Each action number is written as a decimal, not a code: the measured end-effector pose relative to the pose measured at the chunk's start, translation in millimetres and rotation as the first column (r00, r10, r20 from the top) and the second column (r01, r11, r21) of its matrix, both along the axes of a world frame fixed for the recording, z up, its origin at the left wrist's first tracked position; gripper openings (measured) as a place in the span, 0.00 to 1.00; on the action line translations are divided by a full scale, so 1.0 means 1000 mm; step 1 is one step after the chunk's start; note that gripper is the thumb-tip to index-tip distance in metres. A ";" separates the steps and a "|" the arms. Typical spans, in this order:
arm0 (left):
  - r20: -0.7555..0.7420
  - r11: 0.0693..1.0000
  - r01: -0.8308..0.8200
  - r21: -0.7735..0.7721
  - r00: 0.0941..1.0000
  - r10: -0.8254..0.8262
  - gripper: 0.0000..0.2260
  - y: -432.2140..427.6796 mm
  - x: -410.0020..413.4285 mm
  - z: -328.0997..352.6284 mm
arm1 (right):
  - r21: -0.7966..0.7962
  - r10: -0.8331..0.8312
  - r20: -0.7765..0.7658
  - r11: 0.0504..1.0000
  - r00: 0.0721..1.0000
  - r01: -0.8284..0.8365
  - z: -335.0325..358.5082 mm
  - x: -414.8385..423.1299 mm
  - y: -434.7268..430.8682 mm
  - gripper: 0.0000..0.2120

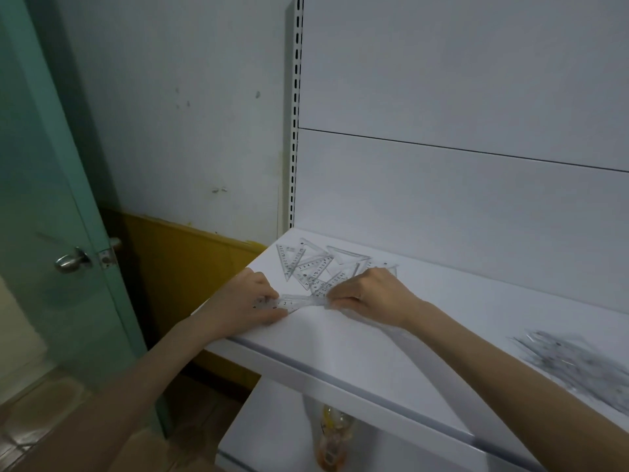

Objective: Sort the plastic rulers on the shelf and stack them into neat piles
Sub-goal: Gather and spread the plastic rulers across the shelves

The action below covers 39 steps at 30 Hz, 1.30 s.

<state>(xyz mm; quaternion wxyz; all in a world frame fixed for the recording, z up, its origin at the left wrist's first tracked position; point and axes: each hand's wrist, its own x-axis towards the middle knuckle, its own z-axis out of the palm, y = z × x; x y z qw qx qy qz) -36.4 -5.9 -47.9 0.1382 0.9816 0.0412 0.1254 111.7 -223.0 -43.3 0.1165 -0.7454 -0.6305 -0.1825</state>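
**Straight ruler held at both ends near the shelf's left front corner**

The straight ruler (299, 301) is of clear plastic with printed numbers. It lies low over the white shelf (374, 356), close to the left front corner and about parallel to the front edge. The left hand (245, 301) grips its left end with the fingers curled over it; this hand is just beside the shelf's side edge. The right hand (371, 294) pinches the right end with bent fingers.

Behind the ruler, the triangular rulers (313, 264) are scattered in a loose overlapping heap. They are also transparent, thin and flat, and they reach near the back corner. Far to the right, well apart from the hands, a blurred pile (578, 366) of clear rulers lies near the front edge. Between this pile and the hands the smooth shelf surface is bare and gives room.

The back panel (459, 185) is plain white with one horizontal seam. A slotted metal upright (295, 114) stands at its left. Left of the shelf there is a greenish glass door (51, 185) with a round metal knob (71, 261). Under the shelf a bottle (332, 434) shows, blurred.
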 end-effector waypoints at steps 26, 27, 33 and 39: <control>-0.289 0.964 0.209 0.164 0.945 -0.156 0.34 -0.022 -0.039 0.014 | 0.372 -0.216 -0.061 0.901 0.974 0.223 0.015 -0.003 -0.054 0.13; -0.292 0.965 0.226 0.129 0.939 -0.181 0.32 -0.020 -0.047 0.013 | 0.373 -0.214 -0.062 0.901 0.975 0.221 0.016 -0.005 -0.053 0.11; 0.034 0.932 0.308 0.192 0.947 -0.320 0.23 0.004 -0.074 -0.005 | 0.370 -0.123 -0.383 0.888 0.915 0.274 0.017 -0.024 -0.042 0.06; 0.358 0.929 0.228 0.291 0.874 -0.327 0.12 -0.014 -0.065 0.015 | 0.407 0.022 -0.705 0.831 0.709 0.380 0.029 -0.043 -0.056 0.06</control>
